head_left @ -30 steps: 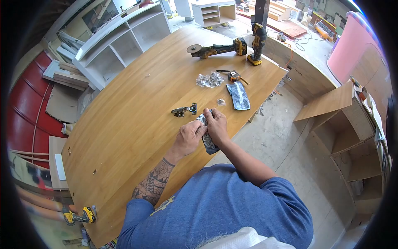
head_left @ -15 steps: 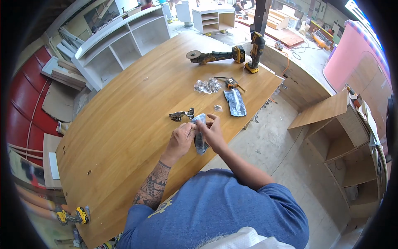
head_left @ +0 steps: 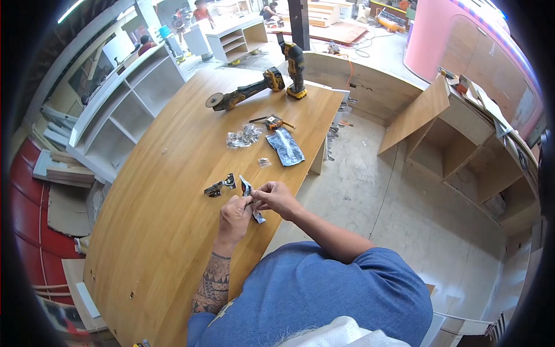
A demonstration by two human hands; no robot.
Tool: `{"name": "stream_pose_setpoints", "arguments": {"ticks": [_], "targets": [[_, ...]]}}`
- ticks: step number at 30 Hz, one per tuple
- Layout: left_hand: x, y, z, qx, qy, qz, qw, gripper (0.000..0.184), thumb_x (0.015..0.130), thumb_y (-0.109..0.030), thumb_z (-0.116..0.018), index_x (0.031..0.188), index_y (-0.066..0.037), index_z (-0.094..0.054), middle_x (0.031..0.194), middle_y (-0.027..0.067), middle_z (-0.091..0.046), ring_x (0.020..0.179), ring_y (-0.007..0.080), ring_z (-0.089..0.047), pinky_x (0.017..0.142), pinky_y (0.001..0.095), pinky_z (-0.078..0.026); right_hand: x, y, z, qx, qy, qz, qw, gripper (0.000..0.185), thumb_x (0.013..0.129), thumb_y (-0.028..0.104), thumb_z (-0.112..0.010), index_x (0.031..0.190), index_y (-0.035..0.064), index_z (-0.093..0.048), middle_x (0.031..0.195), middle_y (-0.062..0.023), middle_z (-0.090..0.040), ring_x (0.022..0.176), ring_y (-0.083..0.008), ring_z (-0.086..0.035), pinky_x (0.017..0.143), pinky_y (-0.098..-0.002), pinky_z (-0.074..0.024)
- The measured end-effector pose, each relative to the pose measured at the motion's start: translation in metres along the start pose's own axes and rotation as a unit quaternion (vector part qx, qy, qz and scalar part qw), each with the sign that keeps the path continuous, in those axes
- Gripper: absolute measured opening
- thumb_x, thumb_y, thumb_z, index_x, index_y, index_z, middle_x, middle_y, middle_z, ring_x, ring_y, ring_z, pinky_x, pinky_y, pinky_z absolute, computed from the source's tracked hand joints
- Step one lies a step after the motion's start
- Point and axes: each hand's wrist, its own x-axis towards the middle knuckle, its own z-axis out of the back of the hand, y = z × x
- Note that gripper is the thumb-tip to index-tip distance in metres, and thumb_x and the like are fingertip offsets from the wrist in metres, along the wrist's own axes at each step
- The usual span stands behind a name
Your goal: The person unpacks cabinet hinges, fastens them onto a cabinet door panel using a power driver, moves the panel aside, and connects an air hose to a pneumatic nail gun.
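Note:
My left hand [head_left: 234, 217] grips a small plastic packet [head_left: 245, 186] near the table's right edge. On the packet's right side my right hand [head_left: 274, 198] pinches it, fingers pressed together. What is inside the packet is hidden. A metal hinge [head_left: 220, 185] lies just beyond my left hand on the wooden tabletop [head_left: 156, 231]. Farther up are a tiny bag of screws [head_left: 264, 162], a second blue-grey packet [head_left: 285, 147], a pile of small clear bags [head_left: 244, 136] and a tape measure [head_left: 273, 122].
At the table's far end lie an angle grinder [head_left: 245, 92] and an upright yellow-black power tool [head_left: 295, 69]. White shelving [head_left: 124, 107] stands left, an open wooden cabinet [head_left: 457, 150] right. People [head_left: 202, 11] are in the background.
The view has turned to the right, so the table and tools appear farther left. The packet is now more bunched between my hands, and my right fingers have closed on it again.

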Motion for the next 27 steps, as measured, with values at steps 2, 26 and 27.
{"name": "stream_pose_setpoints", "arguments": {"ticks": [2,26,27], "targets": [[0.002,0.0,-0.002,-0.009,0.0,0.003,1.0,0.013,0.092,-0.004,-0.076,0.105,-0.003,-0.078,0.083,0.0145,-0.068,0.074,0.0295,-0.069,0.067,0.0423,-0.054,-0.002,0.001,0.003,-0.017,-0.008,0.008,1.0,0.031,0.097,0.024,-0.078,0.1,-0.0054,-0.07,0.087,-0.0096,-0.073,0.074,-0.0141,-0.072,0.068,-0.029,-0.0646],[-0.027,0.023,0.054,-0.06,0.042,0.157,0.985,0.017,0.1,-0.015,-0.071,0.102,0.002,-0.071,0.097,0.0203,-0.072,0.083,0.035,-0.069,0.076,0.0416,-0.055,0.022,-0.009,0.015,-0.408,-0.159,0.21,0.874,0.016,0.1,0.011,-0.054,0.1,-0.0041,-0.05,0.091,-0.0316,-0.066,0.09,-0.0529,-0.065,0.079,-0.0579,-0.0508],[-0.028,0.028,0.052,-0.076,0.034,0.187,0.979,0.019,0.1,-0.015,-0.071,0.103,0.003,-0.071,0.097,0.0205,-0.073,0.081,0.0347,-0.069,0.075,0.0409,-0.054,0.024,-0.01,0.015,-0.41,-0.149,0.203,0.877,0.016,0.1,0.011,-0.054,0.1,-0.0041,-0.05,0.091,-0.0316,-0.066,0.09,-0.0529,-0.065,0.079,-0.0579,-0.0508]]}}
